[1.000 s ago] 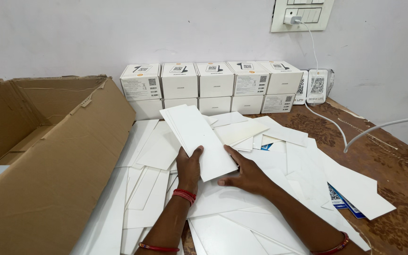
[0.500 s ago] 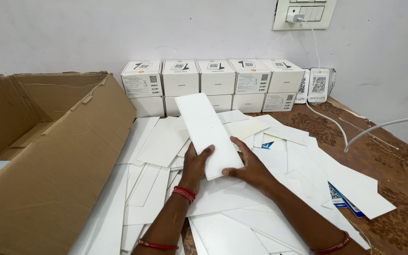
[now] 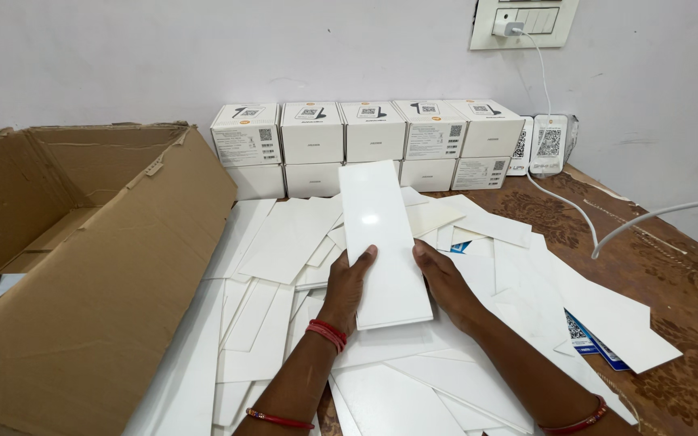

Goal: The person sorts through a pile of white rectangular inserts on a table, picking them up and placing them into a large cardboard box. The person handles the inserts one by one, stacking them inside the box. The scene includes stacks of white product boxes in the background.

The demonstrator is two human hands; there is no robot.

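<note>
Both my hands hold one long white glossy cardboard sheet [image 3: 381, 242], raised above a heap of similar flat white sheets [image 3: 284, 242] spread over the table. My left hand [image 3: 347, 284] grips its left edge, thumb on top. My right hand [image 3: 446, 282] grips the right edge, thumb on the sheet too. The sheet points away from me, its far end near the stacked boxes. Red bangles circle both wrists.
A large open brown carton [image 3: 98, 266] lies on its side at the left. Two rows of small white boxes [image 3: 365, 133] stand against the wall. A white cable [image 3: 599, 234] runs from a wall socket [image 3: 523, 20] across the brown patterned table [image 3: 688, 282].
The white sheet has turned from a slant to nearly straight away from me and risen a little. Both hands have shifted to its two long edges.
</note>
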